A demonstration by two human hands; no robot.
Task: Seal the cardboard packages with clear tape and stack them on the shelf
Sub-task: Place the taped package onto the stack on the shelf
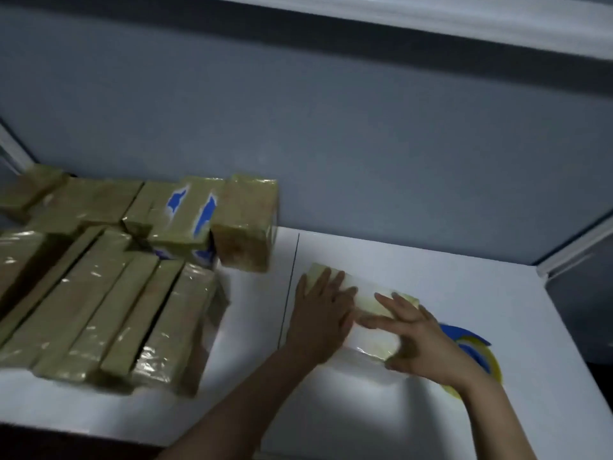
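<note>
A person's left hand (320, 313) lies flat, fingers together, on the far end of a tape-wrapped cardboard package (368, 303) that rests on a white shelf (497, 293). The right hand (421, 340) presses on the package's near end, fingers spread apart, thumb hooked over its near corner. Beyond the fingertips of both hands, bare white surface runs to a grey back wall (365, 144); a thin dark seam (292, 277) crosses the shelf just beside the left hand's outer edge. Under and past the right wrist lies a blue and yellow shape (477, 353), too blurred to identify. Past the seam on the left hand's side, a stack of wrapped packages (99, 303) stands in close rows, a taller block (245, 224) nearest the left fingertips. The shelf's front edge (99, 433) drops into darkness beneath the left forearm.
</note>
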